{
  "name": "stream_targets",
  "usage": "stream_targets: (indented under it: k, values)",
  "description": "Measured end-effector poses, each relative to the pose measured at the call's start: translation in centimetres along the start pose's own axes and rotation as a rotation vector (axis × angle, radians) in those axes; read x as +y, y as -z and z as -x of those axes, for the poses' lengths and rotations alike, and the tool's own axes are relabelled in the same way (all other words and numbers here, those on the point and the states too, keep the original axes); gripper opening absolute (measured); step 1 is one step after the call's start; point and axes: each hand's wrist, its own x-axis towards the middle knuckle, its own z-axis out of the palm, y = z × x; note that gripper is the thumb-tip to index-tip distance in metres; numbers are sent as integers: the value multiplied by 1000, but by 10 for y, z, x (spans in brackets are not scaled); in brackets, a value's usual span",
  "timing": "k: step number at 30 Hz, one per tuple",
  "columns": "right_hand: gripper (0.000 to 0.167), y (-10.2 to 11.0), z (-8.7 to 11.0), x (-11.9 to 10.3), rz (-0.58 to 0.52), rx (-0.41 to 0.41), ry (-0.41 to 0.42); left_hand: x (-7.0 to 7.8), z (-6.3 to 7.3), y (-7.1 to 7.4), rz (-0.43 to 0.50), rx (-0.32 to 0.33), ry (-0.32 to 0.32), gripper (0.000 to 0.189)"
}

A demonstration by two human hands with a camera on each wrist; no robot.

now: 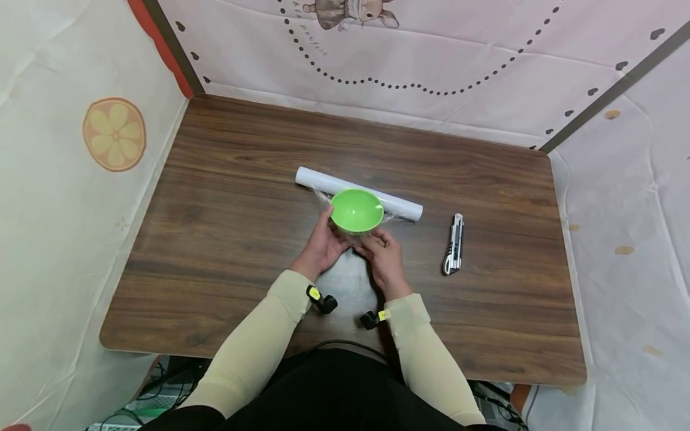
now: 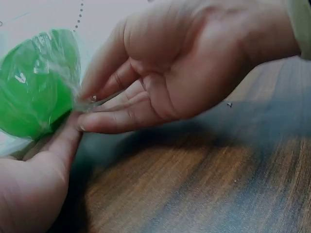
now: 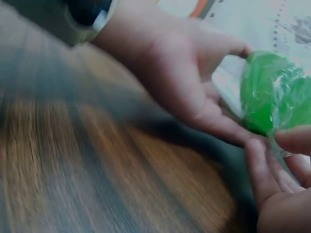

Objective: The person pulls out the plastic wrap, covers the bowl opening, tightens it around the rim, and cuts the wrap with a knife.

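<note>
A light green bowl (image 1: 357, 211), wrapped round its outside in clear plastic film (image 3: 279, 92), is held over the middle of the table. My left hand (image 1: 321, 245) grips the bowl from the left, its thumb at the rim and the other fingers underneath. From the right, my right hand (image 1: 385, 260) pinches a gathered bit of the film beside the bowl's underside. The left wrist view shows the fingertips of both hands meeting at that gathered film, against the green bowl (image 2: 36, 92).
Just behind the bowl, a long white roll (image 1: 366, 193) lies slantwise on the wooden table (image 1: 226, 239). A utility knife (image 1: 454, 245) lies to the right of my right hand. Printed fabric walls (image 1: 431, 66) stand at the back and both sides.
</note>
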Motion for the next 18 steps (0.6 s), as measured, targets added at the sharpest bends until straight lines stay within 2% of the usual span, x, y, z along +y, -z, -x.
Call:
stream_targets:
  k: [4, 8, 11, 14, 18]
  values:
    - [12, -3, -7, 3, 108, 74, 74, 4, 1, 2, -41, 21, 15, 68]
    - [8, 0, -13, 3, 386, 115, 193, 5, 2, 3, -74, 47, 19, 67]
    - [5, 2, -14, 3, 564, 136, 272, 6, 4, 4, -73, 42, 24, 65]
    - [4, 4, -17, 4, 571, 131, 281, 7, 4, 5, -78, 24, 33, 65]
    - [6, 5, -20, 6, 437, 72, 231, 8, 6, 7, -89, 7, 47, 67]
